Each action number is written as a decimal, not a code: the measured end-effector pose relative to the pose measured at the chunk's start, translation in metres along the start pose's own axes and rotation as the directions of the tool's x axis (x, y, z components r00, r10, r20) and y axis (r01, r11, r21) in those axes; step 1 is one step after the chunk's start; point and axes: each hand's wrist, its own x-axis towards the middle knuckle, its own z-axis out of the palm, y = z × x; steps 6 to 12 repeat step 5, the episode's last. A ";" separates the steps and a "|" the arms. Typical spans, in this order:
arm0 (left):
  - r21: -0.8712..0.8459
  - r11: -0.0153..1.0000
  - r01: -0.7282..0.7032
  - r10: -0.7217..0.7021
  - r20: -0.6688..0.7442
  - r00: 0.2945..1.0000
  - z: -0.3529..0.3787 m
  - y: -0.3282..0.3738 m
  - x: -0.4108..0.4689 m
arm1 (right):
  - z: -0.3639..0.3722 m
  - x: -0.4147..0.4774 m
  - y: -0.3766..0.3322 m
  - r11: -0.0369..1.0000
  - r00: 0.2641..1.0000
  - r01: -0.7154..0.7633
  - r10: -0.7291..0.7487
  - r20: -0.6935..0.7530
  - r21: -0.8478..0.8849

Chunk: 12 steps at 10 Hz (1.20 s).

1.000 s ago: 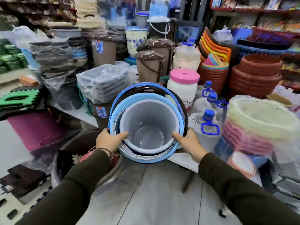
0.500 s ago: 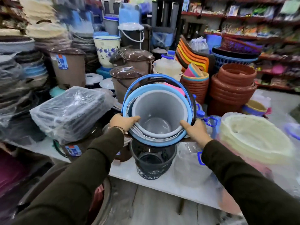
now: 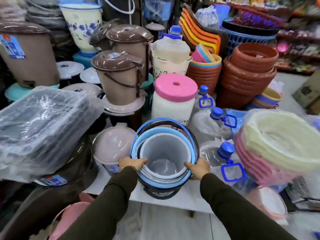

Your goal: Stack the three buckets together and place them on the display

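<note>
The nested buckets [image 3: 163,153], a grey one inside a light blue one inside a dark one, stand upright on the white display table [image 3: 187,200] near its front edge. Their blue and dark handles arch over the far rim. My left hand [image 3: 132,163] grips the near-left rim, and my right hand [image 3: 197,168] grips the near-right rim. The dark outer bucket's base shows just below the blue rim.
A pink-lidded small bin [image 3: 112,148] sits just left of the buckets; a plastic-wrapped stack [image 3: 43,125] lies further left. A pink-capped white jar [image 3: 174,99] stands behind. Blue-capped water bottles [image 3: 220,153] and stacked cream and pink baskets [image 3: 277,149] crowd the right.
The nested buckets have come down from mid-air onto the display table, over the spot where the dark bucket stood. Both hands stayed on the rim and my view moved closer.
</note>
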 end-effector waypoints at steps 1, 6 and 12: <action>0.073 0.997 0.011 -0.012 0.018 1.000 -0.002 0.001 0.006 | 0.008 -0.001 -0.001 0.996 0.998 0.024 -0.029 -0.061 -0.090; 0.416 0.809 -0.417 0.476 -0.045 0.878 -0.039 0.112 -0.044 | -0.080 -0.035 -0.099 0.859 0.914 0.246 -0.359 -0.188 -0.448; 0.416 0.809 -0.417 0.476 -0.045 0.878 -0.039 0.112 -0.044 | -0.080 -0.035 -0.099 0.859 0.914 0.246 -0.359 -0.188 -0.448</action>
